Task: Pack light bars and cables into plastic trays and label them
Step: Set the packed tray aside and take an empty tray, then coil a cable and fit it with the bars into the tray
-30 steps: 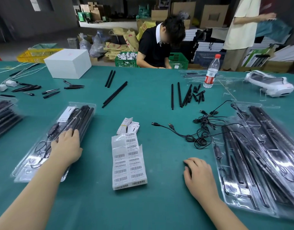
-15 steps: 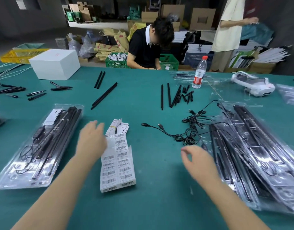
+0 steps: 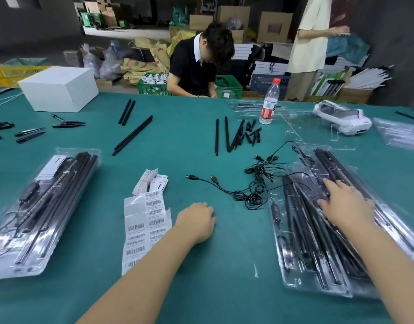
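The right hand [image 3: 347,204] lies with fingers spread on the stacked trays [image 3: 318,230] at the right, likely to draw the next one in. The left hand [image 3: 196,222], loosely curled and holding nothing, rests on the surface [image 3: 224,288] beside the label sheet [image 3: 144,230], having left the packed tray [image 3: 42,206] at the near left half a second earlier.

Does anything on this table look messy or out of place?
Yes: the loose black cables lie in a tangle beside the stacked trays, which overlap crookedly under the right hand.
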A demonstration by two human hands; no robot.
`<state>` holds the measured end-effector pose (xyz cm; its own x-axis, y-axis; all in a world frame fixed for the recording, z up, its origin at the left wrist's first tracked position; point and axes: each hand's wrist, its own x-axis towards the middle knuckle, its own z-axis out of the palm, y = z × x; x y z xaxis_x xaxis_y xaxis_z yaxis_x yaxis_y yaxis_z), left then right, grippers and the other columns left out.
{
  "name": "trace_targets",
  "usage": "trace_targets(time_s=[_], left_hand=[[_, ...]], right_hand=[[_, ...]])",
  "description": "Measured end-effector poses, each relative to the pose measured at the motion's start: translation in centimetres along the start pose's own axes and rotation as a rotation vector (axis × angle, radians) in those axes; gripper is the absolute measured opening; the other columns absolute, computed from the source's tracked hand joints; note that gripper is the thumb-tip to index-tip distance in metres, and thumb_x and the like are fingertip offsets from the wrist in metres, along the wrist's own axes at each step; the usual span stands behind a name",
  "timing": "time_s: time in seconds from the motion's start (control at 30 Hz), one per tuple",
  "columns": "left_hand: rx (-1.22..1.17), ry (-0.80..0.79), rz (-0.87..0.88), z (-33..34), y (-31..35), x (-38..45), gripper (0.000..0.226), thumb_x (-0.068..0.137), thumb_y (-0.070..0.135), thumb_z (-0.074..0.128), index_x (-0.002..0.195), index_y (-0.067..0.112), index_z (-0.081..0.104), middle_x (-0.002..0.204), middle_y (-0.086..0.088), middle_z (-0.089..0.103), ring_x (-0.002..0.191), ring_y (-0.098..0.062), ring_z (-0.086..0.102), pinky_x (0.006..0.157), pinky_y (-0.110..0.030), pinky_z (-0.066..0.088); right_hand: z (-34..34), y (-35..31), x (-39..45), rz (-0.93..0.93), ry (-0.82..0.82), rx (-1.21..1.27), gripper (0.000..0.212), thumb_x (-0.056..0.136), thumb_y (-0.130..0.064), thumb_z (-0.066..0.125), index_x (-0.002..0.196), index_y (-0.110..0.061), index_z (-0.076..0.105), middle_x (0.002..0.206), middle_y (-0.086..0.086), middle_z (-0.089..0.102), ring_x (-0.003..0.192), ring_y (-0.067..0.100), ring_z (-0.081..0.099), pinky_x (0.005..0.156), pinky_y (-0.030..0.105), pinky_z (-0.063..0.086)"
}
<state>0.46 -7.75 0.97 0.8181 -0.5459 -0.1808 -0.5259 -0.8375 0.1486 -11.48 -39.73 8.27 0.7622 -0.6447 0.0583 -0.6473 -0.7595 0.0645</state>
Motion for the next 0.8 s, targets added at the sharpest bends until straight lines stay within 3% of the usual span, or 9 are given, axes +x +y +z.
trace_targets(time_s=[0.1,0.17,0.2,0.23,0.5,0.63,0.7,0.77,0.8], left_hand=[[-0.032,-0.029,-0.038,-1.2,-0.1,0.7,0.036,0.103,0.038,0.035,0.121,0.021,0.062,0.124,-0.002,0.063,0.116,-0.026,0.056,0.09,-0.037,0.049],[-0.034,-0.052,-0.051,-1.6,0.0,1.0,0.036,0.102,0.036,0.037,0.123,0.022,0.063,0.124,-0.002,0.065,0.115,-0.027,0.059,0.091,-0.036,0.05],[-0.03,-0.061,-0.054,-1.7,0.0,1.1,0.036,0.102,0.035,0.038,0.123,0.022,0.064,0.123,-0.002,0.066,0.114,-0.027,0.059,0.091,-0.036,0.05],[-0.029,-0.067,-0.059,-1.8,0.1,1.2,0.035,0.102,0.035,0.039,0.124,0.022,0.064,0.123,-0.002,0.066,0.114,-0.027,0.059,0.091,-0.036,0.051],[-0.091,-0.081,-0.048,-1.8,-0.5,1.1,0.033,0.1,0.032,0.042,0.124,0.026,0.064,0.126,-0.001,0.065,0.117,-0.025,0.058,0.092,-0.036,0.05],[-0.124,-0.106,-0.053,-1.9,-0.9,1.4,0.033,0.1,0.035,0.043,0.122,0.024,0.065,0.124,-0.001,0.066,0.116,-0.025,0.058,0.092,-0.035,0.048],[-0.183,-0.098,-0.06,-2.4,-1.0,1.4,0.034,0.101,0.04,0.043,0.109,0.017,0.067,0.11,-0.004,0.068,0.106,-0.027,0.06,0.086,-0.035,0.049],[-0.504,-0.015,-0.067,-3.6,-0.9,1.1,0.04,0.103,0.045,0.042,0.088,0.014,0.061,0.089,-0.005,0.064,0.089,-0.026,0.063,0.074,-0.033,0.048],[-0.835,0.032,-0.08,-4.5,-0.5,0.8,0.039,0.103,0.048,0.042,0.088,0.016,0.059,0.091,-0.003,0.065,0.085,-0.023,0.067,0.074,-0.032,0.05]], right_hand=[[-0.9,-0.7,-0.2,-0.085,0.075,0.02,0.057,0.098,-0.032,0.055,0.151,-0.028,0.036,0.141,0.003,0.058,0.123,0.032,0.057,0.099,0.052,0.048],[-1.3,-1.4,-0.1,-0.13,0.122,0.055,0.055,0.095,-0.016,0.053,0.149,-0.023,0.041,0.123,0.006,0.068,0.091,0.03,0.065,0.067,0.037,0.055],[-1.6,-1.8,-0.1,-0.141,0.139,0.067,0.056,0.094,-0.009,0.052,0.147,-0.021,0.042,0.116,0.007,0.069,0.075,0.026,0.059,0.051,0.028,0.045],[-2.0,-2.2,0.0,-0.155,0.159,0.084,0.056,0.093,-0.005,0.051,0.146,-0.02,0.043,0.111,0.008,0.07,0.067,0.024,0.053,0.044,0.024,0.034],[-6.8,-6.2,0.2,-0.275,0.328,0.389,0.061,0.091,0.004,0.048,0.147,-0.018,0.043,0.083,0.016,0.057,0.069,0.03,0.046,0.062,0.035,0.035],[-9.3,-8.0,-0.9,-0.338,0.286,0.639,0.065,0.094,0.001,0.045,0.151,-0.03,0.041,0.083,0.009,0.065,0.059,0.025,0.05,0.052,0.03,0.041],[-9.9,-9.0,-1.9,-0.371,0.245,0.734,0.066,0.095,-0.001,0.047,0.149,-0.038,0.041,0.093,-0.005,0.068,0.053,0.016,0.05,0.042,0.017,0.042],[-10.1,-10.2,-3.5,-0.403,0.192,0.825,0.067,0.095,0.0,0.049,0.146,-0.044,0.042,0.1,-0.012,0.066,0.046,0.006,0.046,0.038,0.013,0.039],[-10.0,-10.9,-4.6,-0.413,0.154,0.876,0.068,0.095,0.0,0.05,0.144,-0.047,0.04,0.102,-0.011,0.065,0.044,0.004,0.047,0.038,0.013,0.04]])
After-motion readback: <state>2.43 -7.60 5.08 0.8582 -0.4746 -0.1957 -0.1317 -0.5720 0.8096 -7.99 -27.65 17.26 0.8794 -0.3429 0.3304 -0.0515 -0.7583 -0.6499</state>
